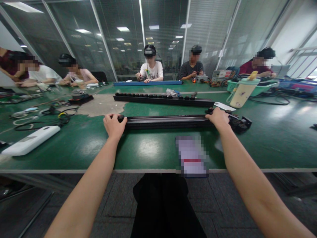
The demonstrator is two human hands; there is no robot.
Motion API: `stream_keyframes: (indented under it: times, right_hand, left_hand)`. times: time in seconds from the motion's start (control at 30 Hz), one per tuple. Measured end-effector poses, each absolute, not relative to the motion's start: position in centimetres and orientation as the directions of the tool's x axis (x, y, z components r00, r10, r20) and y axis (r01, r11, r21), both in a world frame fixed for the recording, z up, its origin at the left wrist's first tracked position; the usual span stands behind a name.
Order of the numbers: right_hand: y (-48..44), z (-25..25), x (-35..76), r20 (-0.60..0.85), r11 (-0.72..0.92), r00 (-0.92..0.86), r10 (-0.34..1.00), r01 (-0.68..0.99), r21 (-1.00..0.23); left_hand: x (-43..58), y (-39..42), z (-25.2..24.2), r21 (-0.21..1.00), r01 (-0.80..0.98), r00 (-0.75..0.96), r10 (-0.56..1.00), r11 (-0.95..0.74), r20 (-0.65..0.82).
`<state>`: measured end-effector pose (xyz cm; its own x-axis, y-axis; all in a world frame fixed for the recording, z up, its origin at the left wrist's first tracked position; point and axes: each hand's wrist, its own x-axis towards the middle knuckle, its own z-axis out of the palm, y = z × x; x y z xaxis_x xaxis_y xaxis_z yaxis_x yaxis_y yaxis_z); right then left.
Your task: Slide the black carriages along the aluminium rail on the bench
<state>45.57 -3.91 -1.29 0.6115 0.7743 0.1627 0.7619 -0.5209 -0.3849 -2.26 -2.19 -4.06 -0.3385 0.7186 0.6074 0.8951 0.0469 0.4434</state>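
A long black rail (165, 121) lies across the green table in front of me. My left hand (114, 125) is wrapped round its left end, where a small dark round part shows between thumb and fingers. Near the rail's right end, my right hand (218, 117) grips it from above, with the fingertips partly hidden. Just right of that hand sits a pile of black parts (240, 124). Behind the rail, a second long black bar (163, 99) carries a row of several dark knob-like pieces along its top.
A pixelated phone (192, 157) overhangs the table's front edge. At left lie a white case-like object (32, 140) and black cables (53, 115). A cream tumbler (244, 92) stands at right by a green basket (266, 86). Several people sit opposite, one behind a blue bar (148, 83).
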Motion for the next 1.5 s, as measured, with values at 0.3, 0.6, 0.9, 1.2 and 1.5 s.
stream_keyframes:
  times: [0.3, 0.6, 0.9, 1.2, 1.5]
  right_hand:
    - [-3.5, -1.6, 45.9, 0.164, -0.544, 0.633, 0.757, 0.749, -0.379]
    - [-3.0, -2.0, 46.5, 0.172, -0.558, 0.654, 0.737, 0.731, -0.392]
    - [-3.3, -1.8, 46.5, 0.16, -0.56, 0.654, 0.739, 0.729, -0.393]
    - [-3.3, -1.6, 46.7, 0.148, -0.589, 0.678, 0.72, 0.71, -0.386]
    - [-3.2, -1.9, 47.2, 0.158, -0.566, 0.667, 0.728, 0.715, -0.41]
  left_hand:
    - [-2.2, -2.3, -4.0, 0.45, 0.892, -0.341, 0.721, 0.045, 0.604]
    - [-2.1, -2.4, -3.9, 0.455, 0.889, -0.342, 0.722, 0.043, 0.601]
    - [-2.1, -2.4, -3.9, 0.458, 0.888, -0.34, 0.721, 0.036, 0.604]
    - [-2.0, -2.6, -3.8, 0.458, 0.888, -0.344, 0.725, 0.044, 0.597]
    - [-1.9, -2.7, -3.8, 0.46, 0.887, -0.346, 0.72, 0.043, 0.602]
